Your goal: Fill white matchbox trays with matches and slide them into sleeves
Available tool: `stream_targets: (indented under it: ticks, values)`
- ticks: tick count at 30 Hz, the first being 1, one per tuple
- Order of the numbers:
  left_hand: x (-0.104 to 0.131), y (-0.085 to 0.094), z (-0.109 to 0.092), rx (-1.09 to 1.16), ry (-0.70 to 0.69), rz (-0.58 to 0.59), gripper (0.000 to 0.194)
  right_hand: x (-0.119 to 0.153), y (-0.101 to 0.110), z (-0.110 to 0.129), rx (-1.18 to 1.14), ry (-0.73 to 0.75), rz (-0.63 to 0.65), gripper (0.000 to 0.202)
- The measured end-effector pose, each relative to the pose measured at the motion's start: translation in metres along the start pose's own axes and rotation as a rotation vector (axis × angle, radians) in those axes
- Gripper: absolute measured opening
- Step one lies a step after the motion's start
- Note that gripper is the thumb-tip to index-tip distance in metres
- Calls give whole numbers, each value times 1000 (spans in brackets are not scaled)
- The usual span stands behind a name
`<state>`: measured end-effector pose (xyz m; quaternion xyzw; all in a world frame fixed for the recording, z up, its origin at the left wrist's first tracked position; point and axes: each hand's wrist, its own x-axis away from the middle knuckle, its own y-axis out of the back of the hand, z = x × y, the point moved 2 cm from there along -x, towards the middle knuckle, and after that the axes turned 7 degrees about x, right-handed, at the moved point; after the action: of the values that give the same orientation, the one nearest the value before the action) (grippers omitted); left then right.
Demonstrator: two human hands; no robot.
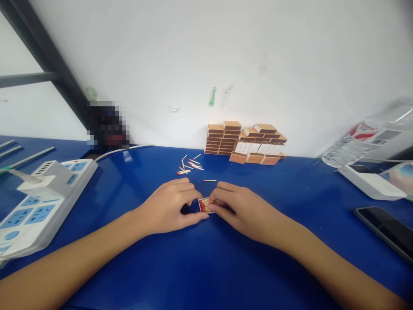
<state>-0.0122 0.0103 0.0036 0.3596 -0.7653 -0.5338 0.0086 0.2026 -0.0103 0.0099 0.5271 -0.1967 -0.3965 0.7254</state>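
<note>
Between my hands lies a small matchbox tray filled with red-tipped matches. My left hand is closed on the tray's left end, thumb along the near side and fingers on the far side. The fingers of my right hand are pinched together over the tray's right part, on the matches; whether they grip single matches is hidden. One loose match lies just beyond the tray. Farther back is a scattered group of loose matches.
Stacked matchboxes stand against the white wall, with more boxes beside them. A white power strip sits at left. At right are a plastic bottle, a white device and a phone.
</note>
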Motion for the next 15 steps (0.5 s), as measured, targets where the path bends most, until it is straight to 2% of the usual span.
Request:
stream_targets:
  ticks: [6,8,12,15]
  values:
    - [0,0,1,10,12,-1,26,0,0,5,-75,15,-29,15]
    - [0,0,1,4,15,1,25,-2,2,1,-80,1,-83,13]
    - [-1,0,0,1,18,8,26,-14,1,-26,0,-102,-290,4]
    - [-1,0,-1,2,23,10,26,-27,-6,-47,63,-111,-303,3]
